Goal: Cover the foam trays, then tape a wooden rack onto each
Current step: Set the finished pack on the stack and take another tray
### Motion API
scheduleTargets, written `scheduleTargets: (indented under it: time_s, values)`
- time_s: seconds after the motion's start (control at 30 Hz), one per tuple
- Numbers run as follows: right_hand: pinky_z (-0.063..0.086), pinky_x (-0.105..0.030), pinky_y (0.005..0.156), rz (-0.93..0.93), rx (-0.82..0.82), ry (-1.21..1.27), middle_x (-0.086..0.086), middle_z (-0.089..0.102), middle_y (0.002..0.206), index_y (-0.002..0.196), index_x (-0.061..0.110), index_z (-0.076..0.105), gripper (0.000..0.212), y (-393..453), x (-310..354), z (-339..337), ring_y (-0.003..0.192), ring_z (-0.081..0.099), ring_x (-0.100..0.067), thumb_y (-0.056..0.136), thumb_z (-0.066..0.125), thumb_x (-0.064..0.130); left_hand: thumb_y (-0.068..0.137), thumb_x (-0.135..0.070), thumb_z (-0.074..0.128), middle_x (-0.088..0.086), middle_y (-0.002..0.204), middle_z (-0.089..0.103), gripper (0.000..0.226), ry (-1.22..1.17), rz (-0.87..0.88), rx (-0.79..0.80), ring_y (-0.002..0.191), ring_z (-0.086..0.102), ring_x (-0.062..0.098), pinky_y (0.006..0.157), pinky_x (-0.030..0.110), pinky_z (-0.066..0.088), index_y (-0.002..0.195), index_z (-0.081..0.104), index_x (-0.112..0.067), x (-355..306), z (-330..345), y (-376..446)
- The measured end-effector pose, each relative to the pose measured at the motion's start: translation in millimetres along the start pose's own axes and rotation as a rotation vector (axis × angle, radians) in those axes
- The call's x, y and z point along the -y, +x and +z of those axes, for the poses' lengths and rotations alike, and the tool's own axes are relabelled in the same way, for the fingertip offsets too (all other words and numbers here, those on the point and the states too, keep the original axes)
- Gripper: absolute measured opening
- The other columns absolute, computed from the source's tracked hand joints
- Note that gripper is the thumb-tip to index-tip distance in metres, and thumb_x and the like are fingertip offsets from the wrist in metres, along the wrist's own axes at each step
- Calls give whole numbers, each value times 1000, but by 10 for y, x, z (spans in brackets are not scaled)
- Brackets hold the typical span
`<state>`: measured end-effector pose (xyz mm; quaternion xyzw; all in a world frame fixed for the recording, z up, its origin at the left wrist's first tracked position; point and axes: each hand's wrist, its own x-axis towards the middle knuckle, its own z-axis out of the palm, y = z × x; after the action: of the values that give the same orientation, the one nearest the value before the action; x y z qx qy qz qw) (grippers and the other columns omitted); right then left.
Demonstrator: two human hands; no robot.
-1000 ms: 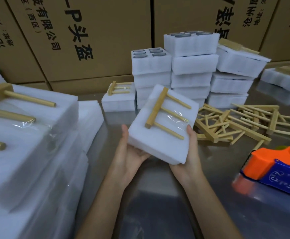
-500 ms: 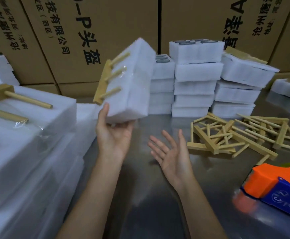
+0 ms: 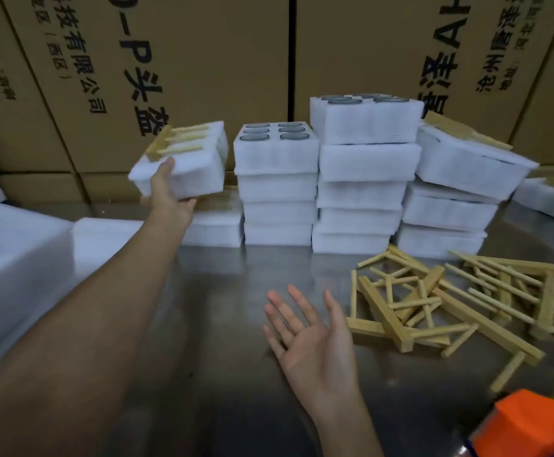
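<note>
The left hand (image 3: 166, 192) grips a finished foam tray (image 3: 183, 166) from below and at its near edge, thumb up the front face and fingers curled underneath, holding it out at about eleven o'clock above a low stack (image 3: 214, 222) of foam. A wooden rack (image 3: 176, 140) lies on the tray's top, so the tray is kept nearly level (a steep tilt would strain whatever tape holds the rack, though the tape itself is too faint to make out). The spot looks chosen as the pile for done pieces.

The right hand (image 3: 311, 341) hovers palm up near the middle of the metal table (image 3: 229, 291), fingers spread and holding nothing, probably free for the next piece.

Loose racks (image 3: 450, 301) lie heaped at three o'clock, near that hand. An uncovered tray (image 3: 275, 143), its round pockets showing, tops a stack at twelve o'clock. The orange tape dispenser (image 3: 532, 423) sits at five o'clock.
</note>
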<state>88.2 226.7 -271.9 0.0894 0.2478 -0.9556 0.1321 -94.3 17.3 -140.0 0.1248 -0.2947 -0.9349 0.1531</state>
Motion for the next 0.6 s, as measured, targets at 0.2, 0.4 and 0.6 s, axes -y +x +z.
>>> scheduleTargets:
  time_s: [0.2, 0.4, 0.6]
  values:
    - [44, -41, 99, -15, 5, 6, -16, 69, 121, 130, 15, 60, 52, -1, 26, -14, 108, 69, -26, 96, 45, 51, 77, -15, 85, 9, 138, 52, 80, 362, -84, 33, 119, 58, 28, 89, 53, 57, 145, 41, -21, 136, -136, 270]
    - [46, -41, 99, -26, -3, 5, -17, 69, 120, 130, 11, 59, 52, -22, 19, -7, 107, 69, -26, 97, 44, 49, 78, -54, 78, 7, 161, 27, 103, 1147, 130, -224, 145, 31, 30, 115, 47, 36, 158, 21, -21, 87, -76, 285]
    - [47, -41, 98, -31, -23, -5, -17, 70, 118, 129, 11, 60, 49, -26, 3, 18, 106, 70, -26, 98, 44, 46, 85, -20, 69, 9, 149, 30, 66, 1405, 749, 359, 137, 36, 26, 109, 32, 38, 145, 45, -28, 177, 424, -91]
